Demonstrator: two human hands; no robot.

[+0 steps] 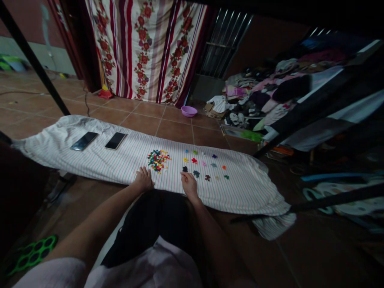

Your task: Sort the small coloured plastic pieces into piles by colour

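The mixed pieces [157, 160] lie on the worktop [102, 163], left of the single-colour groups [194, 161]. The left hand [144, 179], open and palm down, rests near the mixed pieces. The right hand [189, 185], fingers curled, is beside the black group [185, 169]; whether it grips anything cannot be determined.

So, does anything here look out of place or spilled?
Mainly the clothes at back right, heaped untidily. The cloth also hangs bunched at its near right corner. The mixed coloured pieces lie loose but together by the left hand, so they don't look spilled.
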